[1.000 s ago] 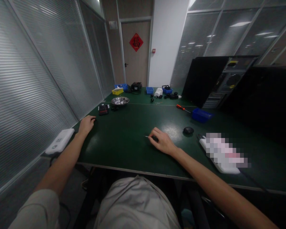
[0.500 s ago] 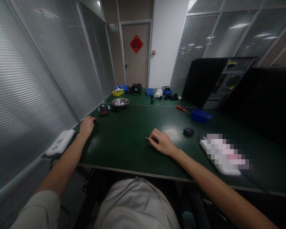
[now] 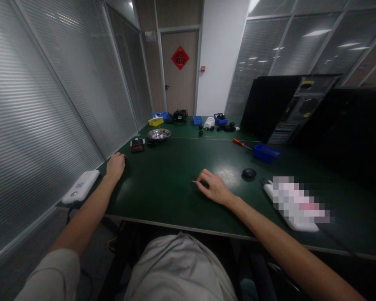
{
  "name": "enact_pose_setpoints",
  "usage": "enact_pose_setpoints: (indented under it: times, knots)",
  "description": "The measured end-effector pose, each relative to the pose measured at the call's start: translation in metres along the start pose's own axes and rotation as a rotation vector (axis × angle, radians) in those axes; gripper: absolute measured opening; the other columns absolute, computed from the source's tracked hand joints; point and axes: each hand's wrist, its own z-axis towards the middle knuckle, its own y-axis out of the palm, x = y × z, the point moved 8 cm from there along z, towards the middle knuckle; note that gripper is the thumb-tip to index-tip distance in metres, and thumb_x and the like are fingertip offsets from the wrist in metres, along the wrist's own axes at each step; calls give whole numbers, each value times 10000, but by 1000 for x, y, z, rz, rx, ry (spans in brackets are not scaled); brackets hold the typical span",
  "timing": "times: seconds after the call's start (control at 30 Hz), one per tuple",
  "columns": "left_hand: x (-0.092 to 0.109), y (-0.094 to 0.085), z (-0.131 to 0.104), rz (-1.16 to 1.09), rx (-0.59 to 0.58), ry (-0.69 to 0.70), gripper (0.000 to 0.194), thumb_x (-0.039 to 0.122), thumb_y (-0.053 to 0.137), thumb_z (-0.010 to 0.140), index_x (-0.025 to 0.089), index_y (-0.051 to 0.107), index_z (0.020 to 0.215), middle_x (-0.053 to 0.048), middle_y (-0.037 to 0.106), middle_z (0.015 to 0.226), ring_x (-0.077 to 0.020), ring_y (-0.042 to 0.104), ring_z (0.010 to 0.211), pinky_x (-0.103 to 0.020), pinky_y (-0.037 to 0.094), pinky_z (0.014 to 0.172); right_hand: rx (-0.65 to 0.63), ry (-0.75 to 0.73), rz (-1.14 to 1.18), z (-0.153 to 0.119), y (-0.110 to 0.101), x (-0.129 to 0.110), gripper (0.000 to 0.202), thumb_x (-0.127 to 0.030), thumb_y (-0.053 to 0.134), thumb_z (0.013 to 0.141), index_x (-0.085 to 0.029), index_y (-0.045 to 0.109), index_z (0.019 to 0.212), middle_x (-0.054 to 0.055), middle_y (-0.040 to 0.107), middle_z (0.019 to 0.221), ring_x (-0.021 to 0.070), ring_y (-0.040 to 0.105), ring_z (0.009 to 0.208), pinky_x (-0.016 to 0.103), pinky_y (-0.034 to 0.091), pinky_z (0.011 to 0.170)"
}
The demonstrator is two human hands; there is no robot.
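My right hand (image 3: 213, 187) rests on the green table (image 3: 163, 188), its thumb and fingers pinched on a thin light-coloured piece (image 3: 193, 181) that sticks out to the left. What the piece is cannot be made out. At the table's left side lies my left hand (image 3: 115, 165), fingers curled; whatever is under them is too small or hidden to tell. Just beyond it is a black box with red marks (image 3: 137, 145). A black mouse (image 3: 249, 173) sits to the right of my right hand.
Further back stand a metal bowl (image 3: 159, 134), a yellow tray (image 3: 156, 121) and several blue bins. To the right are an orange screwdriver (image 3: 238, 142), a blue bin (image 3: 266, 153), a computer case (image 3: 293, 110) and a white device (image 3: 296, 225). A white box (image 3: 81, 186) is at left.
The fingers of my left hand have curled in; one stuck out to the right before. My right hand keeps its pinch in nearly the same place. The view has shifted very slightly.
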Motion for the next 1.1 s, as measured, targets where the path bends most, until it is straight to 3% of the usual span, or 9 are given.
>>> enact_pose_setpoints:
  times: [0.47,0.67,0.77,0.87,1.0,1.1]
  knots:
    - [-2,-4,0,100,-23,-61,369,274,404,961,85,715,1023,-211,662,1082,-343,627,1025,-432,501,884,3,-17,-2,-1,1,1,112,-318,544,1011,-222,601,1002,31,605,1024,136,585,774,258,428,682]
    - [-5,-10,-4,-118,6,-97,280,296,491,959,144,707,1053,-151,690,1084,-301,637,1009,-400,486,897,-17,-6,-27,-1,2,2,113,-325,547,1012,-223,595,1004,25,602,1026,123,560,719,260,397,646]
    - [37,-22,-8,-338,1,63,245,320,538,962,174,722,1032,-100,711,1058,-260,648,978,-368,483,892,-41,7,-41,1,4,2,115,-329,555,1008,-223,598,995,22,601,1021,122,555,711,260,388,642]
    - [118,-36,-25,-583,-98,295,232,355,581,961,195,729,1041,-64,716,1048,-221,653,930,-333,497,830,-61,22,-39,1,7,4,118,-329,554,1008,-223,603,994,23,600,1031,120,555,709,257,387,644]
    - [237,-57,-66,-839,-237,593,230,391,632,950,193,727,1017,-55,708,1037,-188,643,913,-302,493,800,-40,49,-44,1,7,8,106,-322,556,1005,-227,603,1002,24,600,1029,134,574,752,261,392,664]
    - [292,-59,-93,-937,-341,715,215,381,663,937,177,723,968,-39,697,947,-153,625,820,-265,474,746,-2,87,-54,1,7,13,103,-314,550,1006,-228,603,986,23,596,1003,144,582,775,267,393,676]
